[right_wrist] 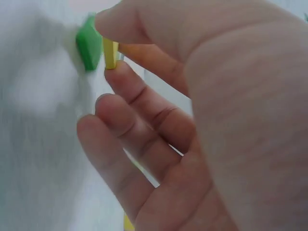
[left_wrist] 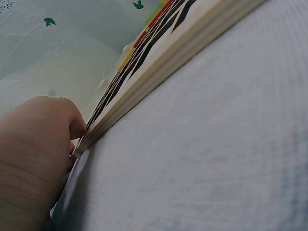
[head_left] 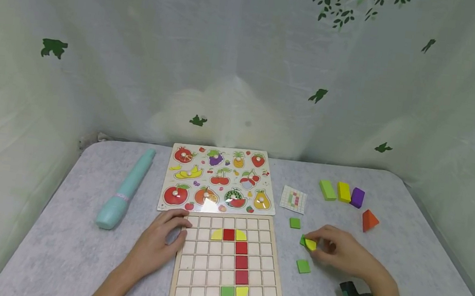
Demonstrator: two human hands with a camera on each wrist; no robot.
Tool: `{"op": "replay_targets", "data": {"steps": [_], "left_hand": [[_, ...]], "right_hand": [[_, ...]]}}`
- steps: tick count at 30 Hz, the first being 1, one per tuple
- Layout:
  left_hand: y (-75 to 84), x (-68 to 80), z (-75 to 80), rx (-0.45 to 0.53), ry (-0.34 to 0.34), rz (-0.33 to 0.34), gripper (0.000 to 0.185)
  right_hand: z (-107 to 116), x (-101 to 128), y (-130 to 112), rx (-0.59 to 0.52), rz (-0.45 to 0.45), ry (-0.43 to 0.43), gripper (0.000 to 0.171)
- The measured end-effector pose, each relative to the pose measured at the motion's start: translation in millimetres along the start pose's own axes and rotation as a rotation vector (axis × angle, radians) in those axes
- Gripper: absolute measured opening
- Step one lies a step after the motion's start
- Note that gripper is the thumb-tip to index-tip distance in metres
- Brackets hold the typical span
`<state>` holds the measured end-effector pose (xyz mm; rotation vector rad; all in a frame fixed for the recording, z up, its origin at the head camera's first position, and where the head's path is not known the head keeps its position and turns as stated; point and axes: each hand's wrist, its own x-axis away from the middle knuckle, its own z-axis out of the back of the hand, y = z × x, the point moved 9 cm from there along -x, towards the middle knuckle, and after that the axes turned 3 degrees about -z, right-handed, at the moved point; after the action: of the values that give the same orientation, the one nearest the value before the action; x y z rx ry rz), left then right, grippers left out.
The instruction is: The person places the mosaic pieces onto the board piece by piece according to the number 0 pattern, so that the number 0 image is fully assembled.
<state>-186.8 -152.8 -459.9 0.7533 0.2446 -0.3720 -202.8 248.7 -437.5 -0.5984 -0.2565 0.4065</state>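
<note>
Grey table, leaf-print curtain behind. Far left: teal pen (head_left: 125, 189). Left hand (head_left: 159, 242) flat, fingers relaxed, steadying grid board (head_left: 228, 269) at its left edge. Fruit puzzle (head_left: 218, 180) beyond. Right hand (head_left: 342, 252) pinching yellow tile (head_left: 310, 244) off table; likely pick-up step, then placing in a free cell. Green tiles (head_left: 303, 266) close by.

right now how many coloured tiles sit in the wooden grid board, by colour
red square tiles: 4
yellow quarter-round tiles: 3
green square tile: 1
total in the wooden grid board: 8
</note>
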Motion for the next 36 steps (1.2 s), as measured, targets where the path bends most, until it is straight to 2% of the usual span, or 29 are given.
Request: {"op": "replay_targets", "data": {"steps": [6,12,20,29,36], "left_hand": [[-0.5,-0.6,0.0,-0.004,0.009,-0.004,0.015],[0.3,-0.2,0.8,-0.011,0.023,-0.02,0.016],[0.5,-0.3,0.4,-0.012,0.023,-0.02,0.015],[0.1,0.4,0.9,-0.011,0.015,-0.016,0.014],[1.7,-0.3,0.9,-0.004,0.01,-0.011,0.013]], "right_hand": [[-19,-9,-29,-0.03,0.075,-0.016,0.029],[-36,-16,-58,-0.001,0.178,-0.002,0.028],[-60,-22,-92,-0.005,0.194,-0.055,0.029],[-83,-23,-134,-0.01,0.304,-0.076,0.026],[-102,-22,-156,0.087,0.375,-0.052,0.026]]}}
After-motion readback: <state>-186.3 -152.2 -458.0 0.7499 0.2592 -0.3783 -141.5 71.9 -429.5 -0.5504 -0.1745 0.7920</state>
